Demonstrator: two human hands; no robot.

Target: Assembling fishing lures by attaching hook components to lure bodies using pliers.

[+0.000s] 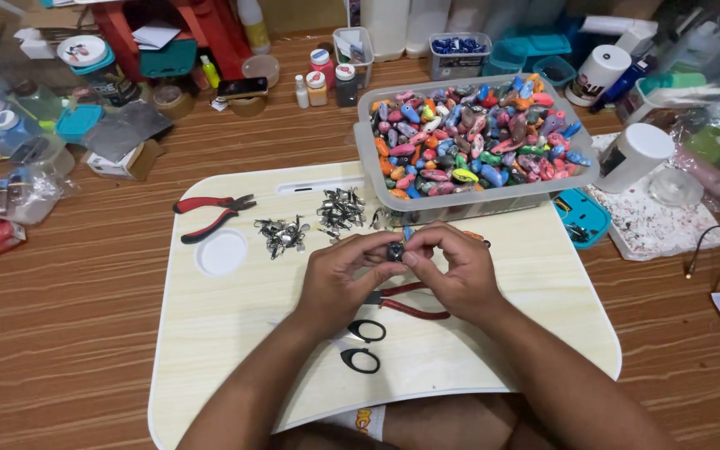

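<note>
Small dark piece [395, 251] being pinched between both hands, just below the clear bin of coloured lures [475, 137].
Piece is looking light, rigid and easily dropped; a fingertip pinch at its edges seems best. Left hand [345, 279] and right hand [453, 271] are meeting, fingers closed on it, wrists hovering over red pliers [406, 304] on the lap desk [235, 333].

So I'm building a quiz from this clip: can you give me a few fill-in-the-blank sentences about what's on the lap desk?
1. Both hands, left hand and right hand, pinch one small dark ____.
2. The clear plastic bin is full of colourful fishing ____.
3. The red-handled pliers lie to the ____ of the metal clip piles.
4. The black-handled scissors lie ____ the hands.

Missing words: piece; lures; left; below
</note>
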